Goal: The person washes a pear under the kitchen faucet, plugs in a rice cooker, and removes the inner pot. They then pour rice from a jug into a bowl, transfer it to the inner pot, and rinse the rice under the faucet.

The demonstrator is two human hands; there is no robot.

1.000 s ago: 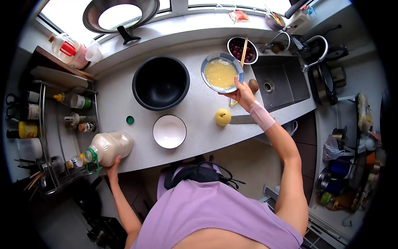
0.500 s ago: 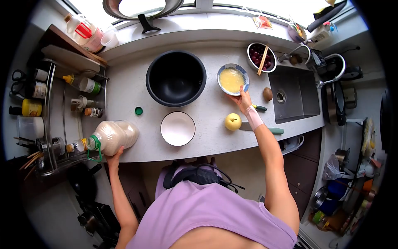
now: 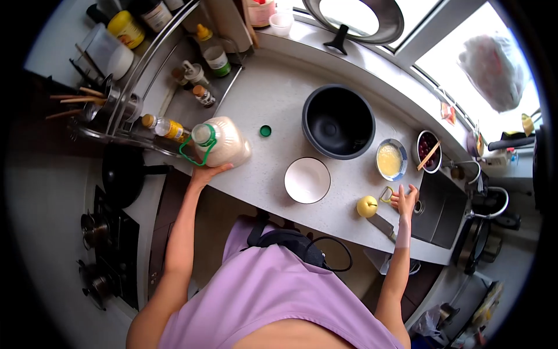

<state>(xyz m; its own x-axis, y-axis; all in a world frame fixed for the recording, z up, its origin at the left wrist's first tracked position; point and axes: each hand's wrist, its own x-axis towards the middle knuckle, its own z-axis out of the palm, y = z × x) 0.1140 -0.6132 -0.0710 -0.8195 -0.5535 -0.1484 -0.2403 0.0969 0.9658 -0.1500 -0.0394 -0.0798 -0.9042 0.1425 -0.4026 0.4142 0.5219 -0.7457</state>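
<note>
My left hand (image 3: 208, 174) is against the base side of a large clear jug (image 3: 228, 143) of pale grain, which lies tilted with its green-handled mouth toward the rack. My right hand (image 3: 405, 200) is empty, fingers spread, over the counter by the sink edge. Beside it are a yellow-green pear (image 3: 367, 206), a peeler (image 3: 386, 194) and a knife (image 3: 381, 225). Just beyond that hand stands a blue-rimmed bowl (image 3: 401, 167) of yellow liquid. Between my hands sit a white bowl (image 3: 307, 180) and a black pot (image 3: 339, 121). A green cap (image 3: 265, 131) lies near the jug.
A bowl of dark red fruit (image 3: 427, 145) with chopsticks (image 3: 429, 155) across it stands near the sink (image 3: 440, 209). At the left are a metal rack with bottles (image 3: 215, 56), a black wok (image 3: 123, 176) and a stove (image 3: 110, 250). A metal lid (image 3: 393, 20) leans at the window.
My right hand has let go of the blue-rimmed bowl, now on the counter, and drawn back with fingers spread. The view has swung left. My left hand stays at the jug.
</note>
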